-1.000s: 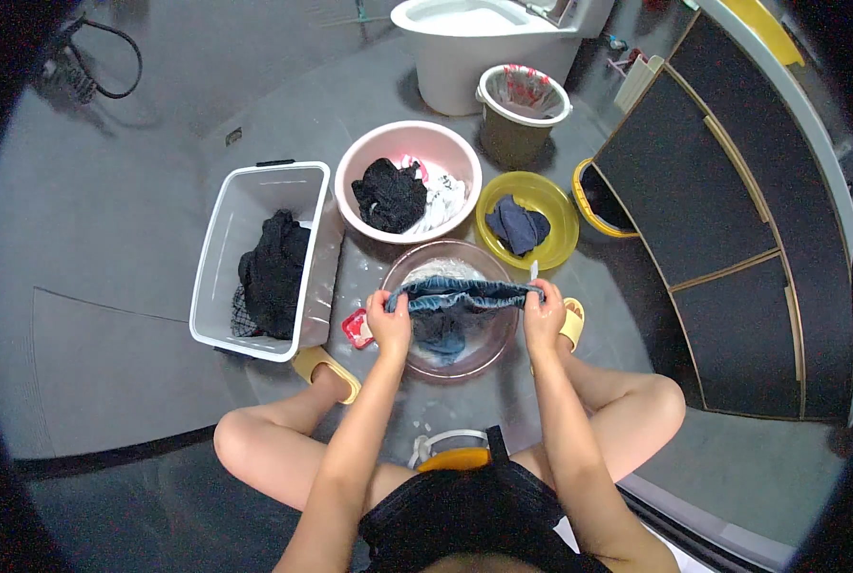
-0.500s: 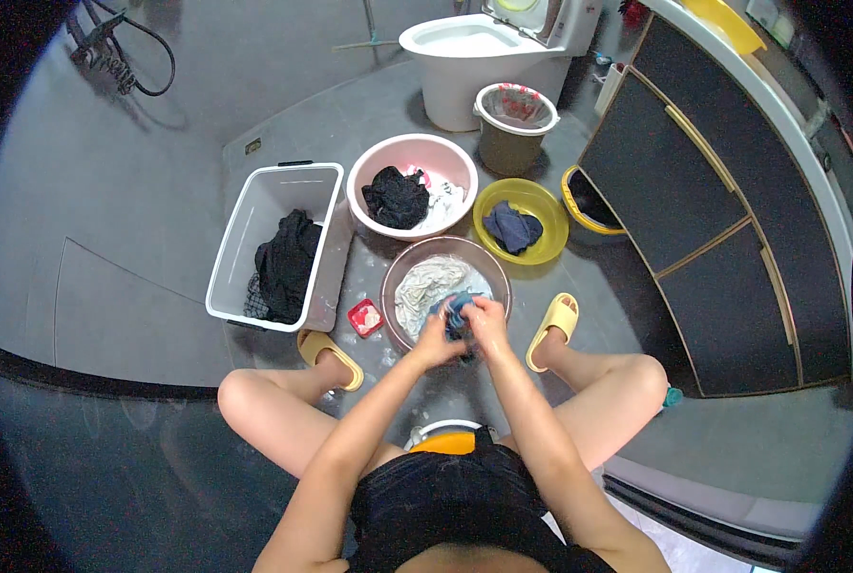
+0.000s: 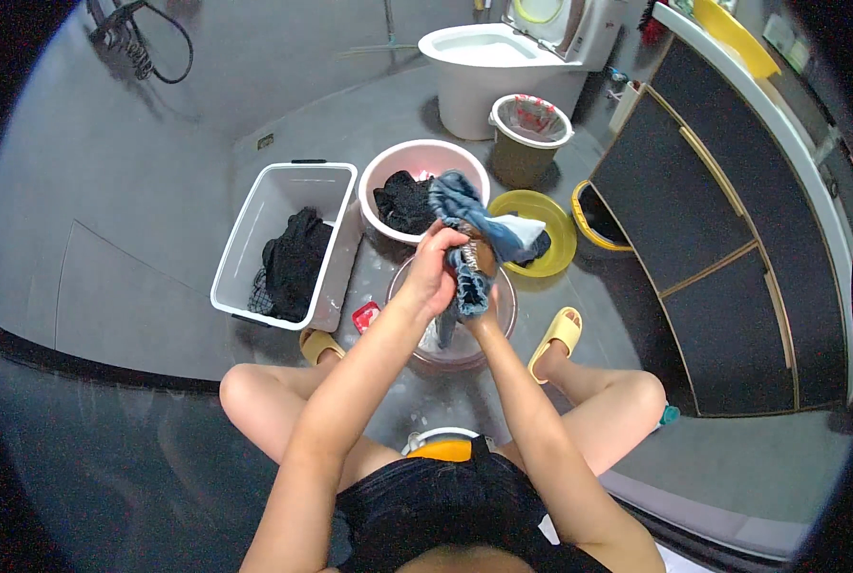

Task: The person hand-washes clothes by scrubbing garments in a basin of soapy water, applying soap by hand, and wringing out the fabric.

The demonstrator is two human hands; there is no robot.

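Head view: left hand (image 3: 433, 275) curls tight on denim (image 3: 466, 215); right hand (image 3: 487, 312) is mostly hidden, grip unclear. Handling above the nearest basin (image 3: 457, 365) seems underway; next calls for steady support.

Faded-blue denim garment (image 3: 461, 202) with brown patch (image 3: 484, 256), translucent pinkish-brown round basin (image 3: 509, 329), pale-pink round plastic basin (image 3: 426, 150), yellow round plastic basin (image 3: 562, 232), white-rimmed grey rectangular tub (image 3: 342, 258), dark grid-patterned cloth (image 3: 259, 292), pale-yellow open-toed slippers (image 3: 567, 328)

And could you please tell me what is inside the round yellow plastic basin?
A crumpled dark blue cloth shows in the basin, whose left side is partly covered by the blue denim garment; anything there cannot be seen.
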